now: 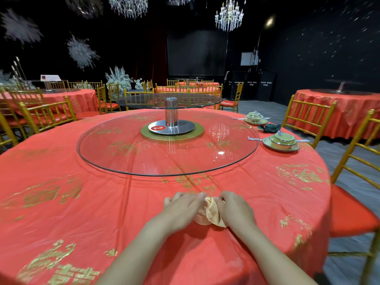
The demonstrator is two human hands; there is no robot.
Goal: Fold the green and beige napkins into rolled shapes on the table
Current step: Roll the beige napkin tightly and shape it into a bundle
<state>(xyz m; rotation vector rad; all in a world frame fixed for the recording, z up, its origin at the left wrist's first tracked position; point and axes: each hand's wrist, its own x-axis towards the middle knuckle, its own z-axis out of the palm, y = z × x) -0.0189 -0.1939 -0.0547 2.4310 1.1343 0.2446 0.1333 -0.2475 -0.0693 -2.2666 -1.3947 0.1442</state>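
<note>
Green napkin (269, 127) already rolled by the plates (280, 141); left hand (183, 209) and right hand (233, 209) both pinch the half-rolled beige napkin (211, 212); unfinished.

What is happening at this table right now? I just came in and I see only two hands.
A person is shaping the beige napkin on the red tablecloth, at the near edge of the round table. The left hand cups the napkin's left side and the right hand grips its right side, so the cloth is bunched between them. The green napkin already lies rolled on the far right, between the farther dish set and the nearer dish set.
</note>
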